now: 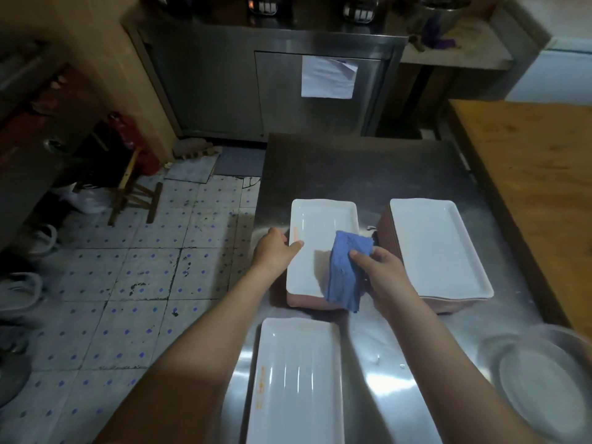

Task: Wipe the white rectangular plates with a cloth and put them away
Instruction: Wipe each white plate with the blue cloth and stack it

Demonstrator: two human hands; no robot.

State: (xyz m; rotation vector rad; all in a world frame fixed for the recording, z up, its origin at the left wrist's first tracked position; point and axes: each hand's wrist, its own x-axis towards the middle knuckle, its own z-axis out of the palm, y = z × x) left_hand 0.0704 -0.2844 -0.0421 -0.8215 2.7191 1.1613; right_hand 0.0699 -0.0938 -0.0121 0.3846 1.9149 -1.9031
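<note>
While the left hand (275, 248) grasps the plate (320, 225) by its left rim, thumb laid over the edge, the right hand (381, 267) clutches a blue cloth (347, 270) in curled fingers against the plate's right side. The cloth lies folded over the plate's right near part and hangs past its near edge. The plate sits on the steel table (352, 168). A pinkish-brown edge shows under its near side; I cannot tell whether that is its own underside or another plate below.

Just right of the plate stands a stack (435, 248) of like white plates with brown sides, apart from it by a narrow gap. Nearer the person than the plate, and well apart from it, lies a long plate (298, 379) with orange marks along its left rim. Right of the plate and nearer the person, a round metal dish (544, 379) sits at the table's corner. Beyond the stack, right of the plate, runs a wooden top (528, 171). Far behind the plate stands a steel cabinet (278, 91) with a paper (328, 78) stuck on its door. Left of the plate, down on the tiled floor (144, 283), is a wooden stool (134, 193).
</note>
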